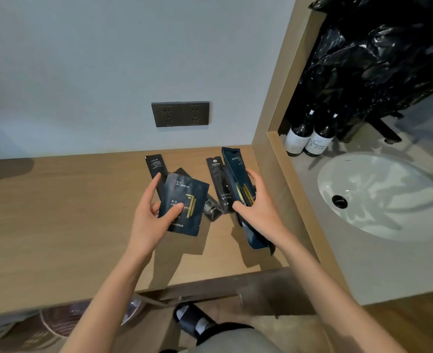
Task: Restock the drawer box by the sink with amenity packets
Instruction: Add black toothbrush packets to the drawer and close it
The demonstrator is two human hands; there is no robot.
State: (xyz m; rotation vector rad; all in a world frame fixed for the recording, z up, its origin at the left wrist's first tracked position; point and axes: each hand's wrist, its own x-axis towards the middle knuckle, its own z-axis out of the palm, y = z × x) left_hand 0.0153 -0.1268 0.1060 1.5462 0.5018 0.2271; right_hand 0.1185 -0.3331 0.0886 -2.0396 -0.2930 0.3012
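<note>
Over the wooden counter (57, 212), the left hand (150, 212) pinches a square shower cap packet (185, 207), thumb on its face. The right hand (257, 202) grips a long dark blue packet (235, 171). A toothbrush packet (219, 184) lies between the hands, left of the sink (378, 197).

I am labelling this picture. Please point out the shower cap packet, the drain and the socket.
shower cap packet (190, 196): head view, printed front.
drain (339, 201): head view, black opening.
socket (180, 114): head view, plate's middle.
</note>
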